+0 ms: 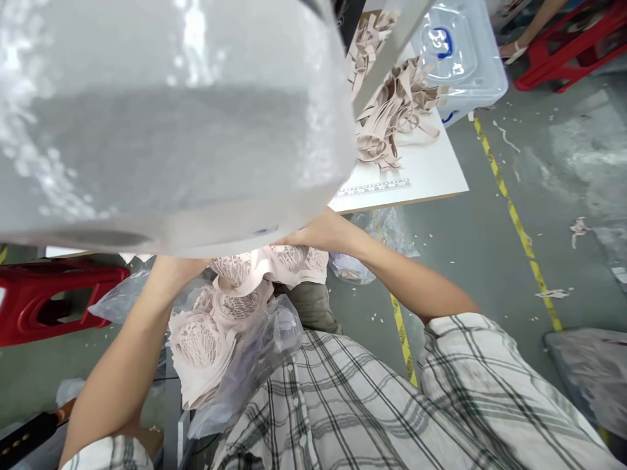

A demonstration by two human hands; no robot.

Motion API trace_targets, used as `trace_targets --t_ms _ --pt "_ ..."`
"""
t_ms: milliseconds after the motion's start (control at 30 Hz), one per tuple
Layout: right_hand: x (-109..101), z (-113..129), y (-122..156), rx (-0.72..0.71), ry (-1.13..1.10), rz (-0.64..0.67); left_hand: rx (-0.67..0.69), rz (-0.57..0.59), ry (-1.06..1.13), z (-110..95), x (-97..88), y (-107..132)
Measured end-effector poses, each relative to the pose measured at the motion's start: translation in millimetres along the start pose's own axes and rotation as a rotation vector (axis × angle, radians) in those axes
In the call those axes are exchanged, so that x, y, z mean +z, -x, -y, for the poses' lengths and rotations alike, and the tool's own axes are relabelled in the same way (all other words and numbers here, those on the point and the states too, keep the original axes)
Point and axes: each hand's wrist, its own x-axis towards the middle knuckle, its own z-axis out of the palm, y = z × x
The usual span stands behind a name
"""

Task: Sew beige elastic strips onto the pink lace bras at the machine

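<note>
A large clear plastic bag [161, 124] is lifted close to the camera and fills the upper left of the view. My right hand [318, 234] reaches up to its lower edge and seems to grip it, though the fingers are mostly hidden. My left hand is hidden behind the bag; only the forearm [132, 346] shows. Below the bag, pale pink lace bra cups [220, 320] lie stacked in my lap, partly inside another plastic bag [259, 365].
A white table [421, 176] carries a pile of beige straps [392, 111] and a printed ruler along its edge. A clear lidded bin [460, 52] stands beyond it. A red stool [49, 294] is at left. Yellow tape [514, 222] marks the grey floor.
</note>
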Motion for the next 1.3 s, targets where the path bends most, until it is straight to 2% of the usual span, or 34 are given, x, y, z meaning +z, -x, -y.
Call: trace_targets --t_ms 100,167,233,333,433,533,600,767,933,1000,1067,1100,1133,1200,1267,1300 --pt "0.6 -2.8 3.8 0.029 -0.044 -0.032 0.048 0.076 -0.029 -6.4 -4.7 -0.6" --pt "3.8 -14.0 7.8 0.072 -0.078 -0.058 0.048 0.070 -0.042 -11.8 -5.9 -0.3" --pt "11.9 -34.8 12.9 0.118 -0.167 -0.103 0.016 0.048 -0.053 -16.7 -5.3 0.4" --pt "34.1 -75.7 23.1 0.170 -0.439 -0.160 -0.071 0.000 -0.071 -21.3 -2.3 1.8" --pt "57.2 -109.3 37.9 0.280 -0.779 -0.083 -0.107 -0.018 -0.039 -24.1 2.0 3.6" --pt "67.0 -124.3 52.6 0.403 -0.992 0.051 -0.118 -0.015 0.005 -27.4 6.1 6.3" --pt "65.3 -125.6 59.3 0.461 -1.045 0.037 -0.131 -0.007 0.014 -30.1 7.5 8.6" --pt "50.7 -116.9 64.4 0.519 -1.005 -0.247 -0.135 -0.026 -0.036 -28.8 4.2 19.6" --pt "28.4 -105.6 66.5 0.498 -0.946 -0.423 -0.243 -0.230 -0.113 -20.5 -2.0 47.7" --pt "19.2 -95.4 70.2 0.438 -0.918 -0.503 -0.200 -0.323 -0.140 -31.2 -1.3 63.8" --pt "14.0 -76.9 75.0 0.360 -0.849 -0.536 -0.050 -0.369 -0.168 -53.6 3.4 78.6" --pt "13.7 -64.0 77.4 0.310 -0.798 -0.492 0.056 -0.349 -0.171 -67.4 7.3 84.0" --pt "15.0 -49.0 79.2 0.250 -0.733 -0.389 0.166 -0.292 -0.156 -81.1 12.0 87.6" --pt "21.1 -16.0 80.9 0.092 -0.586 -0.057 0.329 -0.113 -0.102 -102.7 22.0 88.5" --pt "28.6 13.6 78.9 -0.054 -0.443 0.236 0.350 0.097 -0.076 -110.5 29.4 83.0" --pt "31.6 24.2 76.5 -0.093 -0.383 0.296 0.307 0.190 -0.081 -108.8 31.2 79.2"
